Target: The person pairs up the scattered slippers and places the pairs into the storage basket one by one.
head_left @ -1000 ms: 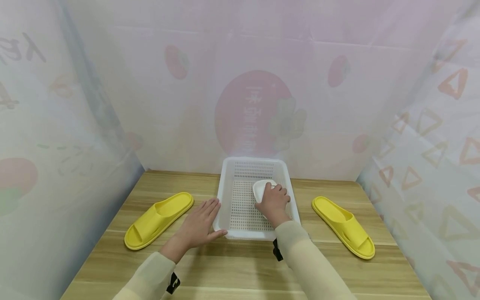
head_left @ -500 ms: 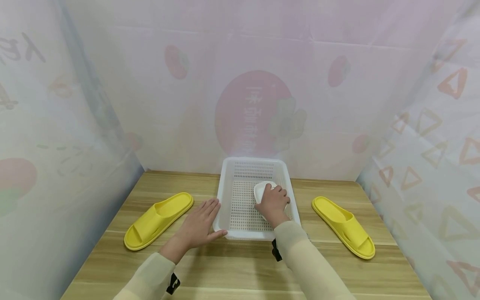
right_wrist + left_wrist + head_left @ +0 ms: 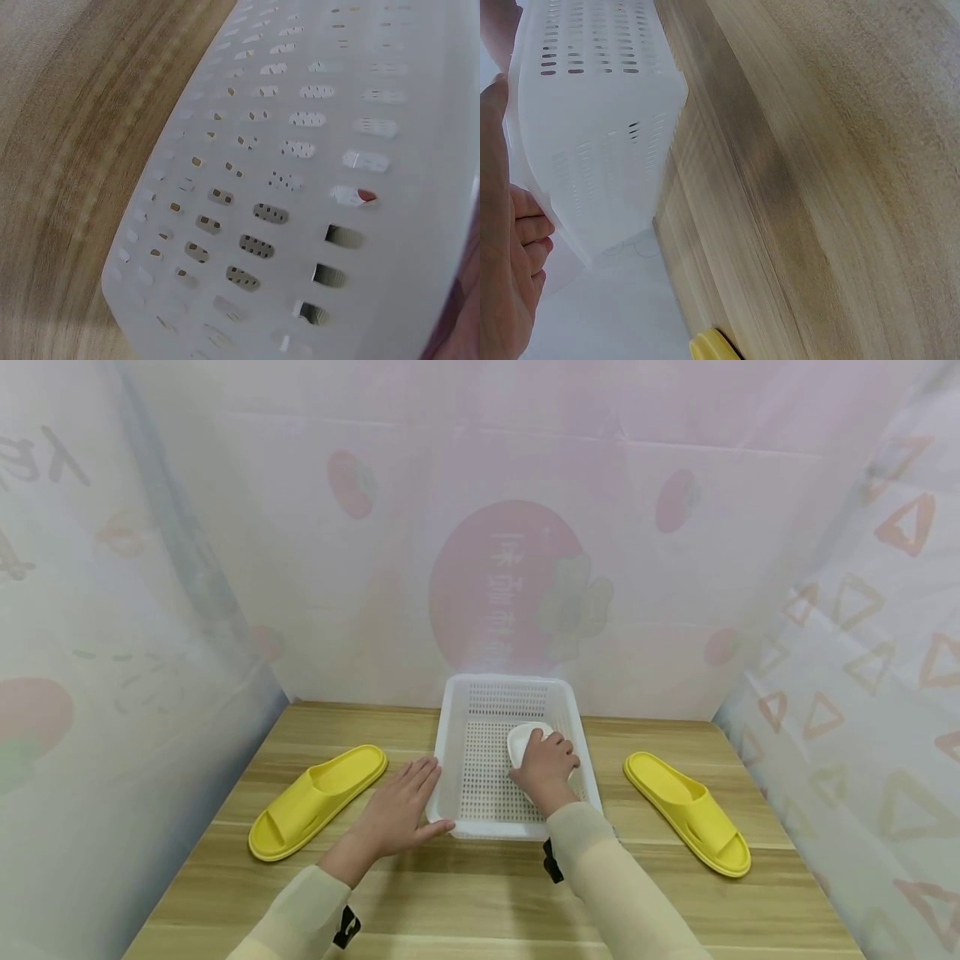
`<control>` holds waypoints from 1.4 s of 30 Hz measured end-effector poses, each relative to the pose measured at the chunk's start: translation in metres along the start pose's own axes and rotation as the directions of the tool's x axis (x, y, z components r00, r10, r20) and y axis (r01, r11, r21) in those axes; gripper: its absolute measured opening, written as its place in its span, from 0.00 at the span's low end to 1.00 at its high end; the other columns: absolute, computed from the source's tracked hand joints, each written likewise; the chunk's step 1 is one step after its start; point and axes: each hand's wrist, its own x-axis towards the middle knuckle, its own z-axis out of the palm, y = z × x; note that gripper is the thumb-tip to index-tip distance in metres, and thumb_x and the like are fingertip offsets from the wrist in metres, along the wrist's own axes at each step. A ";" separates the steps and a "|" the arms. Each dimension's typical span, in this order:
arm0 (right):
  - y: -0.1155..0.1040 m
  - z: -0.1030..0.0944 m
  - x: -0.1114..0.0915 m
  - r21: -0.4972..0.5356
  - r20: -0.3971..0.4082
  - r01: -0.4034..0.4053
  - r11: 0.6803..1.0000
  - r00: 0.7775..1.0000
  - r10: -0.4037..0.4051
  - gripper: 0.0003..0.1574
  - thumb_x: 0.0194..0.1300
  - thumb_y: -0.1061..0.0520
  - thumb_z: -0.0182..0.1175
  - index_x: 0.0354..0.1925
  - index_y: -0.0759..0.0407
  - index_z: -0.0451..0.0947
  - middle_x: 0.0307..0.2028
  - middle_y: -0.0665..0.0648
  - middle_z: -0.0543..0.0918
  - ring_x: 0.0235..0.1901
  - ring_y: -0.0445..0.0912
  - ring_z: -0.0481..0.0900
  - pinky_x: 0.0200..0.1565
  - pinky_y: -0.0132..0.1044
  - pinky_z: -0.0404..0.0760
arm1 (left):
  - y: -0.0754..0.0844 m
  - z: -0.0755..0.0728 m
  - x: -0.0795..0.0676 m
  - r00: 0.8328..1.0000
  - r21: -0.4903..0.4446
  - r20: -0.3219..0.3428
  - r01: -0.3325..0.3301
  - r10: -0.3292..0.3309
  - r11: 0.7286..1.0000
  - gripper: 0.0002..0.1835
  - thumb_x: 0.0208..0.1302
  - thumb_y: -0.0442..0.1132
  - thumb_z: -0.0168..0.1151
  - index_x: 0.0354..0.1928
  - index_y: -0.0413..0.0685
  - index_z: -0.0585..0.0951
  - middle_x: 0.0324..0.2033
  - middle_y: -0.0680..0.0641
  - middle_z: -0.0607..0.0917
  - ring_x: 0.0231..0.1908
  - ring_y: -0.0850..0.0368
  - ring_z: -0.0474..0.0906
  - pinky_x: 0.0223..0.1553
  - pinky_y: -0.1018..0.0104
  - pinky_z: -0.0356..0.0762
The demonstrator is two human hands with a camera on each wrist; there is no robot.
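Note:
A white perforated plastic basket (image 3: 491, 829) stands on the wooden table, near the back wall. Inside it, on its right half, is a white object (image 3: 518, 742) with rounded corners; its kind cannot be told, as my right hand (image 3: 547, 768) covers most of it. The right fingers and thumb are curled over that object and grip it. My left hand (image 3: 401, 810) lies with fairly straight fingers along the basket's left rim, its thumb by the front left corner. In the left wrist view those fingers (image 3: 532, 232) touch the rim. The basket's side wall (image 3: 300, 240) hides the object from the right wrist camera.
One yellow slipper (image 3: 292, 810) lies on the table (image 3: 465, 902) left of the basket, another yellow slipper (image 3: 697, 822) to the right. Printed sheets (image 3: 517, 468) enclose the table at the back and both sides.
My right hand and the white object have shifted very slightly toward me inside the basket. The left hand, basket and slippers hold their places.

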 end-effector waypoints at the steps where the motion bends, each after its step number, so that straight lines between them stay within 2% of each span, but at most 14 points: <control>1: 0.000 0.001 0.000 0.001 0.002 0.000 1.000 1.000 0.000 0.58 0.51 0.31 0.67 0.67 0.63 0.60 0.53 0.75 0.68 0.48 0.66 0.71 0.42 0.60 0.76 | 0.000 0.000 0.000 1.000 0.002 -0.001 -0.002 0.002 1.000 0.48 0.65 0.68 0.50 0.69 0.31 0.63 0.69 0.35 0.63 0.70 0.41 0.56 0.69 0.50 0.52; 14: -0.006 -0.008 -0.004 0.000 0.034 -0.001 1.000 0.999 0.001 0.57 0.54 0.32 0.66 0.68 0.65 0.59 0.56 0.75 0.67 0.51 0.68 0.70 0.45 0.62 0.76 | -0.003 -0.002 0.000 1.000 0.000 -0.002 -0.011 0.011 1.000 0.48 0.65 0.68 0.48 0.69 0.30 0.64 0.69 0.34 0.63 0.69 0.40 0.57 0.69 0.49 0.53; 23: -0.010 -0.012 -0.003 -0.020 0.044 0.035 0.999 0.998 -0.034 0.56 0.57 0.35 0.63 0.71 0.64 0.55 0.60 0.74 0.66 0.56 0.68 0.68 0.50 0.64 0.73 | -0.003 -0.003 0.000 1.000 0.007 0.006 -0.002 0.002 1.000 0.48 0.65 0.68 0.49 0.69 0.31 0.64 0.69 0.35 0.63 0.69 0.41 0.57 0.69 0.50 0.52; 35: -0.007 -0.013 -0.001 -0.026 0.017 0.044 0.999 0.999 -0.044 0.54 0.57 0.37 0.62 0.71 0.64 0.56 0.58 0.74 0.68 0.54 0.68 0.69 0.49 0.64 0.73 | -0.003 -0.004 -0.003 1.000 0.012 0.024 0.008 -0.009 1.000 0.48 0.65 0.69 0.48 0.70 0.32 0.63 0.69 0.36 0.62 0.70 0.42 0.56 0.70 0.51 0.51; 42: -0.004 -0.018 -0.001 -0.009 -0.010 0.042 0.999 0.999 -0.042 0.48 0.60 0.42 0.59 0.70 0.64 0.58 0.57 0.74 0.69 0.53 0.69 0.70 0.48 0.66 0.72 | -0.005 -0.004 -0.006 1.000 0.012 0.022 0.007 -0.007 1.000 0.48 0.65 0.69 0.47 0.70 0.32 0.62 0.70 0.36 0.62 0.70 0.42 0.55 0.70 0.51 0.51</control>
